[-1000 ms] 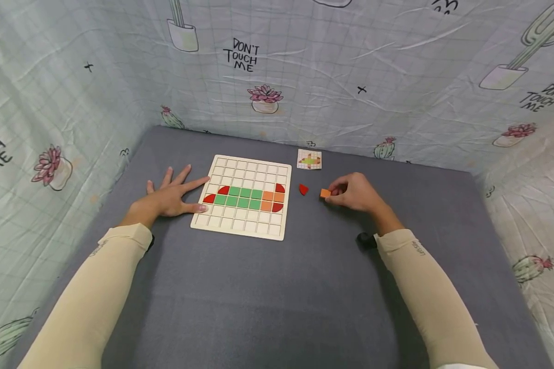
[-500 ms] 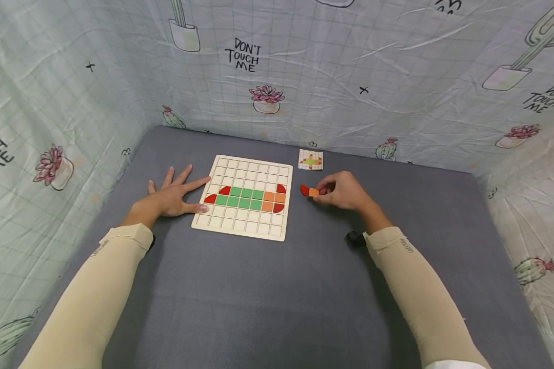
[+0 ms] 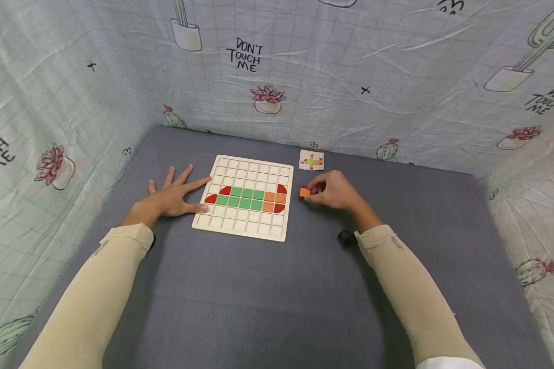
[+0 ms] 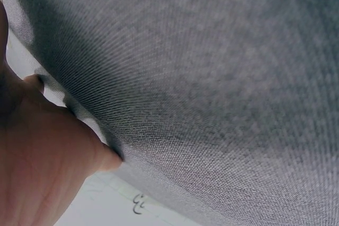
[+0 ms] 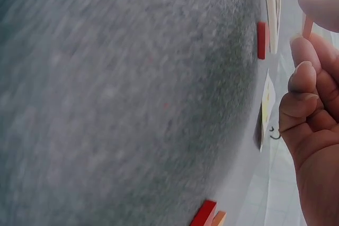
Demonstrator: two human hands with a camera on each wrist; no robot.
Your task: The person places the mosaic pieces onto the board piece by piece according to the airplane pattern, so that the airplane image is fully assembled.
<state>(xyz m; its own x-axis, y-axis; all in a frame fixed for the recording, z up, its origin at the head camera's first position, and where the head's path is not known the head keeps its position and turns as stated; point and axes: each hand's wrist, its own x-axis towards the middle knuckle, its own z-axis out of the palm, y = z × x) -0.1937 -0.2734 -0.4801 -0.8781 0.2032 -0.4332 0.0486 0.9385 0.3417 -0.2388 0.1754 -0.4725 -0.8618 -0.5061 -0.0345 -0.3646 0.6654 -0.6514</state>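
My left hand [image 3: 166, 200] lies spread flat, with its thumb and a fingertip on the left edge of the cream grid board [image 3: 241, 226]. Green squares [image 3: 238, 197], orange squares [image 3: 274, 201] and red rounded corner tiles [image 3: 279, 207] form a shape on that board. Just right of it, my right hand [image 3: 334, 190] pinches an orange square tile [image 3: 304, 192] between thumb and fingers. The right wrist view shows this tile [image 5: 308, 22] edge-on, raised off the table. A red tile [image 5: 261, 39] lies near the board, mostly covered by the held one in the head view.
Behind the right hand lies a small pattern card [image 3: 311, 160]. In the right wrist view, another red piece [image 5: 204, 214] and an orange piece [image 5: 217, 218] show at the bottom edge. A printed cloth [image 3: 314, 97] stands round the grey table [image 3: 240, 297].
My right hand has moved left with the orange tile, toward the board, and the tile now covers most of the loose red piece. The left hand has stayed put.
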